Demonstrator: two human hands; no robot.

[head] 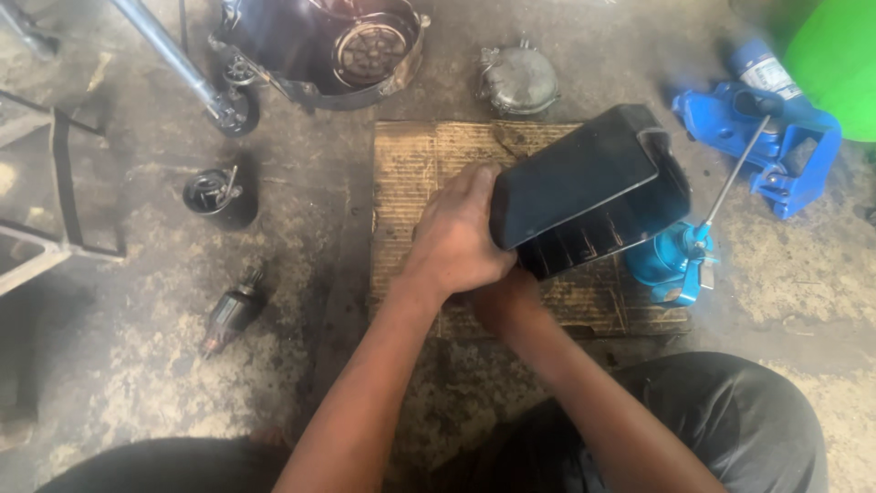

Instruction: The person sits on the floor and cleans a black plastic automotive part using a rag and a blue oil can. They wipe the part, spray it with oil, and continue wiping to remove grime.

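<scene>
A black plastic box-shaped housing (589, 187) is held tilted above a worn cardboard sheet (411, 173) on the ground. My left hand (456, 237) grips its near left end from on top, fingers wrapped over the edge. My right hand (506, 301) sits underneath it, mostly hidden by the left hand and the housing, and seems to support its lower side. Ribs show along the housing's underside.
A blue oil can with a long spout (680, 260) lies right of the cardboard, a blue jack (776, 137) beyond it. A dark engine cover (319, 46), a round metal cover (518, 80), a small black cup (214, 194) and a motor armature (230, 313) lie around.
</scene>
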